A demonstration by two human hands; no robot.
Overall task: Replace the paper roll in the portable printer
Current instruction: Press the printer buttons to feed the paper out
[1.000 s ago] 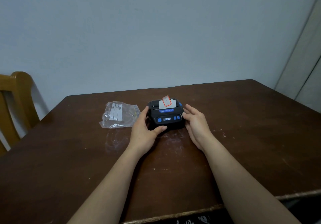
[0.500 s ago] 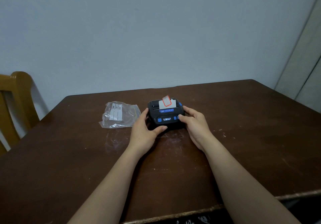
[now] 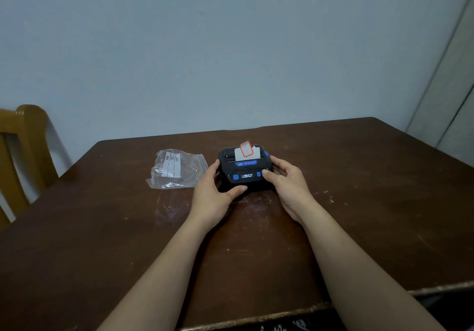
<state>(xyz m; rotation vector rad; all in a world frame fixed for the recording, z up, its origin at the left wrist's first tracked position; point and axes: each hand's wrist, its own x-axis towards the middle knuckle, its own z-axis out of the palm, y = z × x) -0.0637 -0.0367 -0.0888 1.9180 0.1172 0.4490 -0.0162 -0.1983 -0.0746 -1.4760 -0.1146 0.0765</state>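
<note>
Pale wall fills the upper frame; dark wood table (image 3: 359,202) takes the lower half, w/ a chair (image 3: 23,156) at the left edge. Printer (image 3: 243,170) sits on the table just above centre, lid apparently down, a red-edged label strip (image 3: 245,151) sticking up from its slot. Left hand (image 3: 214,189) cups the printer's left side, thumb along the near edge. Right hand (image 3: 287,184) grips the right side, thumb on the front panel by a blue button.

Step in hand, I'd judge: bracing the body to pop the cover (release prob. the blue tab at the right rear, can't confirm). Best to pin w/ the left hand, press w/ the right, and keep the strip clear of the hinge.

Plastic bag (image 3: 177,170) lies just left of the printer, near the left hand but apart; whether it holds the spare roll, can't tell. Room: plenty of bare table right and toward the bottom of frame; far edge is close behind the printer, so don't push it back.
</note>
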